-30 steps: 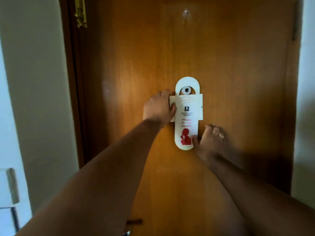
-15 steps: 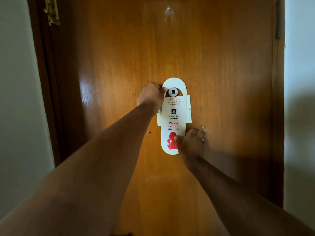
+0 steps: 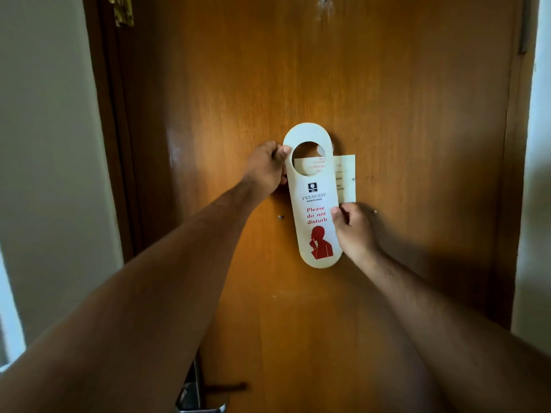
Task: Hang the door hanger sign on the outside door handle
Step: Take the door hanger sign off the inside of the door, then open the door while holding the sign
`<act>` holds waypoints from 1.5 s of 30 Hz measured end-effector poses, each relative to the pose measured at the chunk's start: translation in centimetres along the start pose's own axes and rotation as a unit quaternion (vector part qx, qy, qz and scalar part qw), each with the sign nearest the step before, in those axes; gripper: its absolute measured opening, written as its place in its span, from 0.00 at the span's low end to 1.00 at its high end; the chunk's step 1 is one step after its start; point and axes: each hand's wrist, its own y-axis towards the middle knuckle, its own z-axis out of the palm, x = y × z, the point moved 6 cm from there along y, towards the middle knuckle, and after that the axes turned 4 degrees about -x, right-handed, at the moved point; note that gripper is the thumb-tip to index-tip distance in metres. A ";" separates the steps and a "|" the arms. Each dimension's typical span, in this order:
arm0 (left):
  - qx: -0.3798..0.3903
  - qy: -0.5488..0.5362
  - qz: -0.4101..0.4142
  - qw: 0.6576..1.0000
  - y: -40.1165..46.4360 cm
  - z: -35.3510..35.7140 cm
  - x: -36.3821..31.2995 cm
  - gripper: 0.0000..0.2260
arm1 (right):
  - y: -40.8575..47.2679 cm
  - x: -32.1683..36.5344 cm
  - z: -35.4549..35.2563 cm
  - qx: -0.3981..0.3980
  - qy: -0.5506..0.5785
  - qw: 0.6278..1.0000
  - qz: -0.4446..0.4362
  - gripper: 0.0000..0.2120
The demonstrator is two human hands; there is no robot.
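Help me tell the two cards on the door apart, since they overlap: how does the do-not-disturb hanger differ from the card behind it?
The hanger is long, round-ended, with a round hole; the rear card is squarish. The hanger's print reads clearly; the rear card's is faint. Both hands grip the hanger only. Both are pale cream.

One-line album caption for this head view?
Both hands, left and right, hold a "do not disturb" sign against a wooden door.
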 end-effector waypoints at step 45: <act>0.308 0.348 -0.242 0.852 -38.5 -2.9 32.9 0.08 | -26.9 -7.8 12.9 0.159 0.062 0.974 0.150 0.08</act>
